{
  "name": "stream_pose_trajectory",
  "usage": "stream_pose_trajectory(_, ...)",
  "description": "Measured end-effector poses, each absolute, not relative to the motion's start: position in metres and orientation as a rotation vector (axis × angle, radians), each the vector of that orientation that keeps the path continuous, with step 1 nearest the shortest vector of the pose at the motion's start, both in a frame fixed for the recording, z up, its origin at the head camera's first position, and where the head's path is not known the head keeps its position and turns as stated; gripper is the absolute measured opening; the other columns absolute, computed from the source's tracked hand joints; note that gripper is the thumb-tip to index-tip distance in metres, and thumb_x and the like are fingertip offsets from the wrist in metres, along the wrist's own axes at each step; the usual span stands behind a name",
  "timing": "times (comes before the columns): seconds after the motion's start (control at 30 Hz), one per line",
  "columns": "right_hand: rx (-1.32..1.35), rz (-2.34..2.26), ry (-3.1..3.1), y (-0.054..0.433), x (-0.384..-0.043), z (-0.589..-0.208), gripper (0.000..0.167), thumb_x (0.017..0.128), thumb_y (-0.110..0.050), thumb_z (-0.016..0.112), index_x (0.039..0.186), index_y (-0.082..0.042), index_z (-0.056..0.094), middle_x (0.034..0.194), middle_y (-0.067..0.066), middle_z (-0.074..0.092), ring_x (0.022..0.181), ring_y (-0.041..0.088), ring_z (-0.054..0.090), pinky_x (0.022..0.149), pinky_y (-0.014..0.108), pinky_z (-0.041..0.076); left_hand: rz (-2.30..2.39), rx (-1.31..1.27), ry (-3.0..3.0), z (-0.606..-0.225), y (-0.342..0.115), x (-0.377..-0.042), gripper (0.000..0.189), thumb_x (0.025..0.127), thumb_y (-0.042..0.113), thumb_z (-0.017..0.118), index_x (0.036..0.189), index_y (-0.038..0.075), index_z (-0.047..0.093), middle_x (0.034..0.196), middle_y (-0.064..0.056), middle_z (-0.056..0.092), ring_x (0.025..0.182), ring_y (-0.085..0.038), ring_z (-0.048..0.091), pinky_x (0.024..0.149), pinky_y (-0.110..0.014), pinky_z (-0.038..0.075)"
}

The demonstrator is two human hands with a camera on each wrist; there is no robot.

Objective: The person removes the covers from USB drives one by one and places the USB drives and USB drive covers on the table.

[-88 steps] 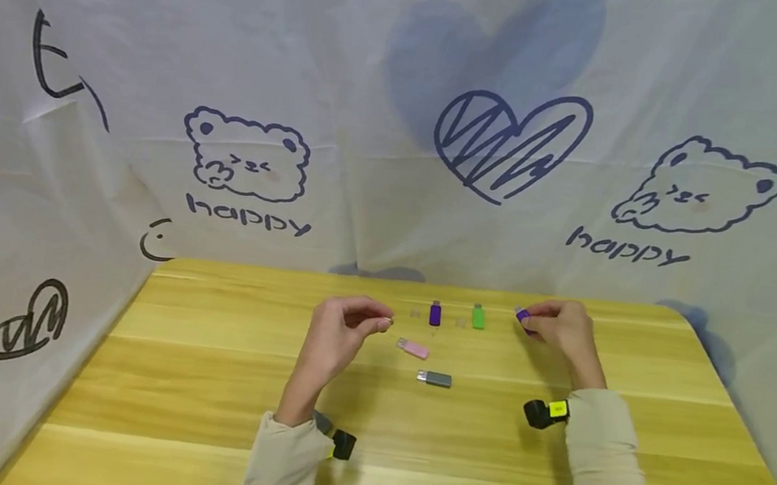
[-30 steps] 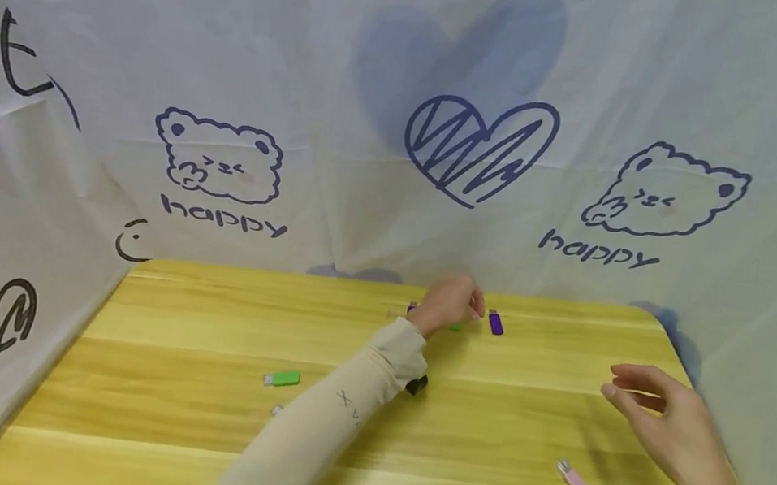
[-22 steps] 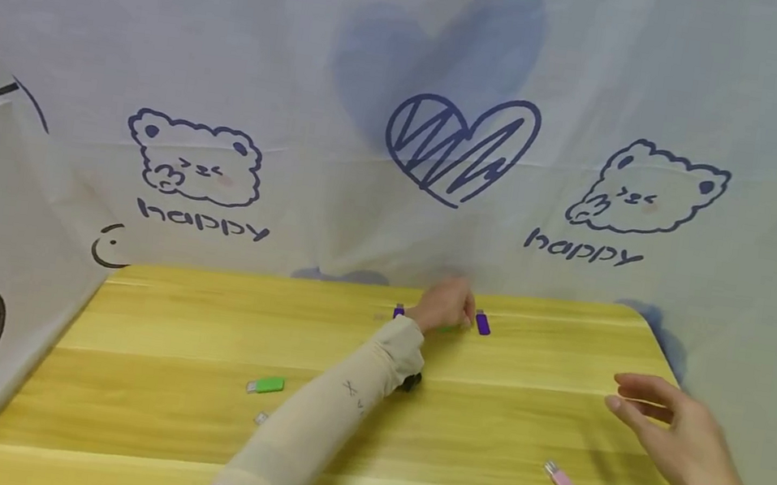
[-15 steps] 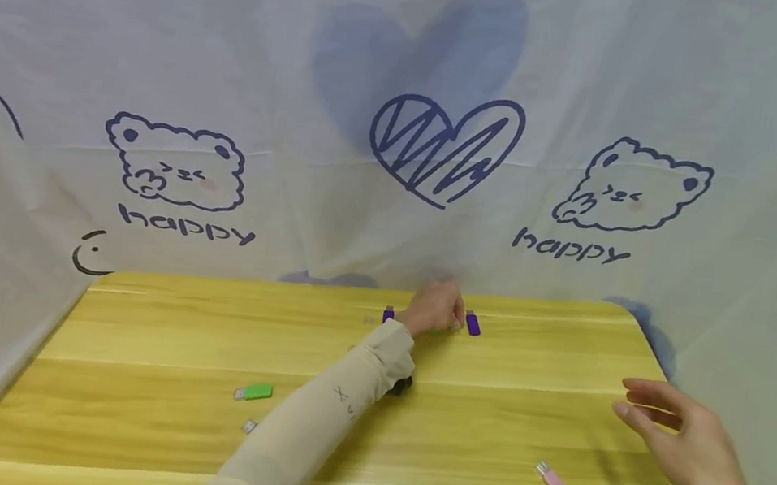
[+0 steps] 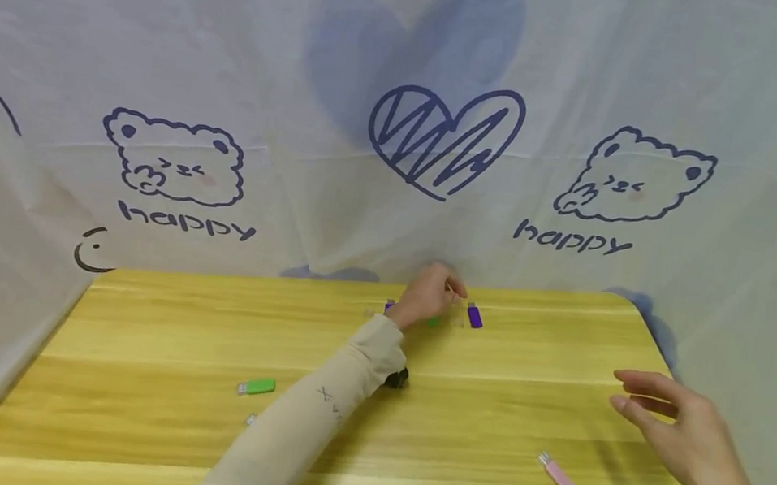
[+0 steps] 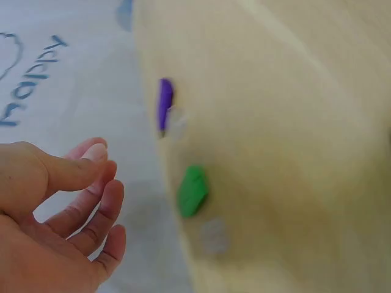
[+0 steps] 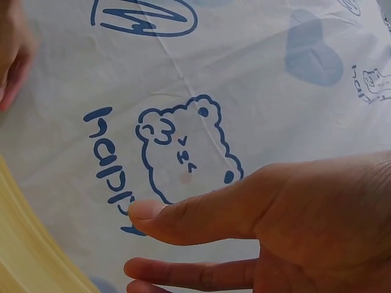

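In the head view my left hand point(image 5: 429, 293) hovers at the table's far edge, over a row of USB sticks. The left wrist view shows its fingers loosely bent with nothing between them. Just beyond lie a purple USB stick point(image 6: 165, 104) and a green USB stick point(image 6: 193, 191), each with a clear cap beside it, blurred. Another purple USB stick point(image 5: 389, 306) is partly covered by the left hand. My right hand point(image 5: 690, 438) hangs over the table's right side, fingers relaxed and apart, holding nothing. Nearest to it is a pink USB stick point(image 5: 557, 474).
On the left of the yellow wooden table point(image 5: 137, 414) lies a second green USB stick point(image 5: 256, 386). A small silver plug end point(image 5: 250, 419) pokes out beside the left sleeve point(image 5: 308, 404), which hides what lies beneath. A white printed cloth point(image 5: 290, 205) hangs behind.
Earlier the right hand pinched a purple USB stick, which now lies in the back row. The left hand has reached across to that row and just lifted, uncovering a clear cap. The view has turned right.
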State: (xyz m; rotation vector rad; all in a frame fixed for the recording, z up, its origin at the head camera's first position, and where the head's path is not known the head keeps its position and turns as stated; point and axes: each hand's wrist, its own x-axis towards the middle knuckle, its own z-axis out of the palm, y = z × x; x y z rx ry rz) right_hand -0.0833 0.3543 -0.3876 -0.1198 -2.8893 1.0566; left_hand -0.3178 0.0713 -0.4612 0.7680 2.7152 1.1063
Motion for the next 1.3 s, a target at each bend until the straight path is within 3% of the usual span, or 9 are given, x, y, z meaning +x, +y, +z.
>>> stream_pose_trajectory(0.23, -0.027, 1.015, -2.921, 0.348, -0.089, -0.385, 0.04, 0.102, -0.021, 0.068, 0.132, 0.005, 0.063, 0.127, 0.027, 0.066, 0.112, 0.052, 0.061, 0.067, 0.021, 0.051, 1.43, 0.652, 2.716, -0.433, 0.023, -0.289, 0.018, 0.101, 0.0, 0.062, 0.111, 0.004, 0.077, 0.11, -0.009, 0.071, 0.099, -0.024, 0.065, 0.081, -0.033, 0.056)
stream_pose_trajectory(0.6, 0.093, 1.034, -3.001, 0.332, -0.098, -0.388, 0.041, 0.101, -0.015, 0.068, 0.135, 0.006, 0.059, 0.128, 0.028, 0.064, 0.112, 0.049, 0.063, 0.072, 0.026, 0.053, 1.79, 0.601, 2.798, -0.443, -0.057, -0.225, 0.018, 0.099, 0.007, 0.069, 0.116, 0.007, 0.076, 0.112, -0.007, 0.075, 0.098, -0.024, 0.068, 0.084, -0.044, 0.056)
stream_pose_trajectory(0.9, 0.087, 0.994, -3.01, 0.318, -0.105, -0.395, 0.047, 0.101, -0.02, 0.068, 0.139, 0.004, 0.054, 0.126, 0.033, 0.062, 0.111, 0.052, 0.063, 0.081, 0.057, 0.057, 1.972, 0.473, 2.79, -0.435, -0.094, -0.204, 0.023, 0.102, 0.015, 0.066, 0.12, 0.004, 0.074, 0.112, -0.009, 0.075, 0.099, -0.026, 0.07, 0.088, -0.048, 0.055)
stream_pose_trajectory(1.13, 0.092, 0.946, -3.143, 0.317, -0.102, -0.43, 0.043, 0.099, -0.017, 0.069, 0.134, 0.005, 0.057, 0.119, 0.032, 0.065, 0.104, 0.048, 0.066, 0.076, 0.053, 0.058, 1.926, 0.515, 2.769, -0.436, -0.101, -0.199, 0.022, 0.101, 0.012, 0.067, 0.119, 0.0, 0.074, 0.111, -0.012, 0.075, 0.098, -0.027, 0.071, 0.088, -0.049, 0.056)
stream_pose_trajectory(1.3, 0.11, 0.916, -3.211, 0.324, -0.091, -0.451, 0.037, 0.094, -0.013, 0.074, 0.124, 0.006, 0.062, 0.105, 0.02, 0.07, 0.093, 0.036, 0.069, 0.077, 0.053, 0.057, 1.912, 0.522, 2.768, -0.435, -0.103, -0.199, 0.021, 0.101, 0.012, 0.067, 0.118, 0.002, 0.074, 0.111, -0.011, 0.075, 0.098, -0.027, 0.071, 0.089, -0.048, 0.056)
